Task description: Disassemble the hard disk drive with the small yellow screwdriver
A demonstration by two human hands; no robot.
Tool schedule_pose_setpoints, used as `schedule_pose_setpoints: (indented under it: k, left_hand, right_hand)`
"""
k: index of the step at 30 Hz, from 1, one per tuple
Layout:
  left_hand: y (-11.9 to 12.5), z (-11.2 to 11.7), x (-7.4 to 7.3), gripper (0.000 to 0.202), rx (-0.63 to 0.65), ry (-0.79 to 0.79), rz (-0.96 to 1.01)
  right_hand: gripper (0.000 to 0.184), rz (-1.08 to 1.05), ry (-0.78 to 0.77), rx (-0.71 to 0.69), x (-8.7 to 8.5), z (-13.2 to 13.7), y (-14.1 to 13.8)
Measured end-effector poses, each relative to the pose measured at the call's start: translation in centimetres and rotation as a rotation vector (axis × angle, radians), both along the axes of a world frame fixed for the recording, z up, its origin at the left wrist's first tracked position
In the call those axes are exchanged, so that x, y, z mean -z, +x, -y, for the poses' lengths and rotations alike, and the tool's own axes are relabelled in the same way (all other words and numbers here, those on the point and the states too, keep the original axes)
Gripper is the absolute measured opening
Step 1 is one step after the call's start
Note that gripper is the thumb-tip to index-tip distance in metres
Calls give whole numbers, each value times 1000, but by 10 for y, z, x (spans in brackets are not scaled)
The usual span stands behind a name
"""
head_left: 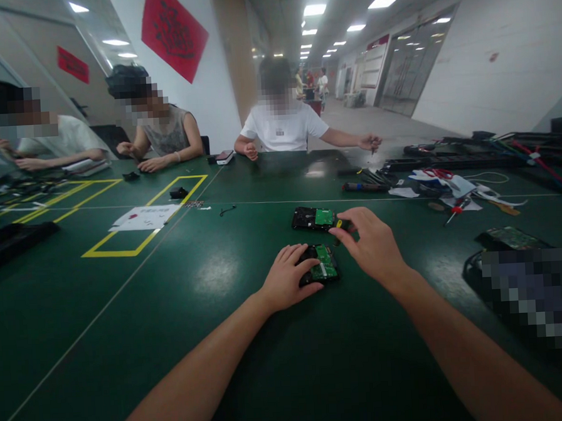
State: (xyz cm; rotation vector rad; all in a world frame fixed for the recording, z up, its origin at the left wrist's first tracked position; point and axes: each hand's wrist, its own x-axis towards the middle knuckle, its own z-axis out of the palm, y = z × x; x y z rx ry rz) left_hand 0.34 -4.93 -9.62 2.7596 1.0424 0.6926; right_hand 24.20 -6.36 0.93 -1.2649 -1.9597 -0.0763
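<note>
A black hard drive (322,266) with a green circuit board facing up lies on the green table (222,339) in front of me. My left hand (287,278) rests on its left side, fingers wrapped over it. My right hand (370,240) hovers just right of it, fingers pinched on a small yellow-handled tool (338,224) whose tip is hidden. A second hard drive (313,218) with a green board lies a little farther back.
Three people sit along the far edge of the table. Tools, cables and papers (449,186) clutter the right side, with another drive (511,239) at right. A white sheet (144,217) lies in a yellow-taped rectangle at left. Black trays (14,240) sit far left.
</note>
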Motion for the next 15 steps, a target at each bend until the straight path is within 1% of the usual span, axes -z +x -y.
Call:
schedule_pose_setpoints:
  k: [2,5,7,10,15]
  left_hand:
    - [0,0,0,58,-2,3,-1]
    - [0,0,0,58,-5,4,-3]
    - [0,1,0,58,-8,4,-2]
    - [0,1,1,59,-10,2,-4]
    - [0,1,2,60,-14,16,-6]
  right_hand:
    - [21,45,-13,-21,-6,3,1]
    - [26,78,-24,-77,-14,7,3]
    - [28,92,-39,-89,-17,8,4]
    - [24,102,-58,-57,-16,7,5]
    - [21,73,-42,19,-10,4,3]
